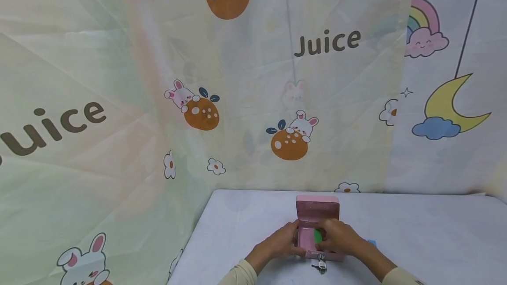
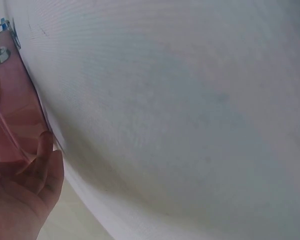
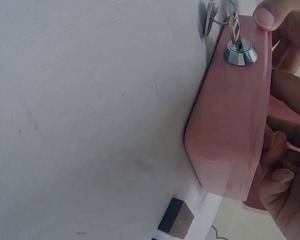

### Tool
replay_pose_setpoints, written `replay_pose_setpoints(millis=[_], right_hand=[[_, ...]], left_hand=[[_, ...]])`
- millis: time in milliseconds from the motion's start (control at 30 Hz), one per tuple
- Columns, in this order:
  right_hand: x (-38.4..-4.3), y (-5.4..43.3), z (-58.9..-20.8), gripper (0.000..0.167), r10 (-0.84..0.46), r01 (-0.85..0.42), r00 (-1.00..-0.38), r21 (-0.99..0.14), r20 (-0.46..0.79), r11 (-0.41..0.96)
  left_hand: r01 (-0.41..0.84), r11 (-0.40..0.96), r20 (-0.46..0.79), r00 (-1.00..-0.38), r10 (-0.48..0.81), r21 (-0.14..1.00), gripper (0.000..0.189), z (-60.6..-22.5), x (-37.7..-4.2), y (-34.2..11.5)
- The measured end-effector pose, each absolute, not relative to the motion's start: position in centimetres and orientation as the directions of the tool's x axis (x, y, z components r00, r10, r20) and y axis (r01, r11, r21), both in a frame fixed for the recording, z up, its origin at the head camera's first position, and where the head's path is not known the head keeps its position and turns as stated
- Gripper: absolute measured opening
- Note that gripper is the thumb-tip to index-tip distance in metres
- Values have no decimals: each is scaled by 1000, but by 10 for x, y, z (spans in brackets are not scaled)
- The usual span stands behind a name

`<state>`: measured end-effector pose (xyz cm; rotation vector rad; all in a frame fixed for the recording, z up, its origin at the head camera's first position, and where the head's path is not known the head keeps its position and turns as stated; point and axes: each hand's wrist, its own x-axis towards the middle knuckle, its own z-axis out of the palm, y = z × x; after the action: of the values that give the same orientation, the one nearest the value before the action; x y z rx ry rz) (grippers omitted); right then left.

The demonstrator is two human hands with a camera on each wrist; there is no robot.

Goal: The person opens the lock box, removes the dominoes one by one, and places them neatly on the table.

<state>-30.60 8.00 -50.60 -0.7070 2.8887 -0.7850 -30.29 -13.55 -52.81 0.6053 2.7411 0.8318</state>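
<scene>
A pink metal cash box stands on the white table, its lid raised at the back. My left hand holds the box's left side, with the thumb at the front edge. Inside the box, my right hand pinches a green piece between thumb and fingers; much of the piece is hidden. A round metal lock on the box's front has a key in it. More keys hang from its ring in front of the box.
A small blue object lies right of the box, partly behind my right wrist. The right wrist view has a dark block on the table beside the box. A printed curtain hangs behind and left of the table.
</scene>
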Motion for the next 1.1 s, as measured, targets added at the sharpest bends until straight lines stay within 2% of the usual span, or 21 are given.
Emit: replay_pose_setpoints(millis=[567,1100], right_hand=[[-304,84,-503,40,-402,-351,-916,-499,6,792],[-301,90,-499,44,-398,-342,-917,-519,3,783]], left_hand=[[324,744,-83,-888,452,585,90,-528,-304,-136],[304,757,-97,-896,434,578,90,-528,-302,-135]])
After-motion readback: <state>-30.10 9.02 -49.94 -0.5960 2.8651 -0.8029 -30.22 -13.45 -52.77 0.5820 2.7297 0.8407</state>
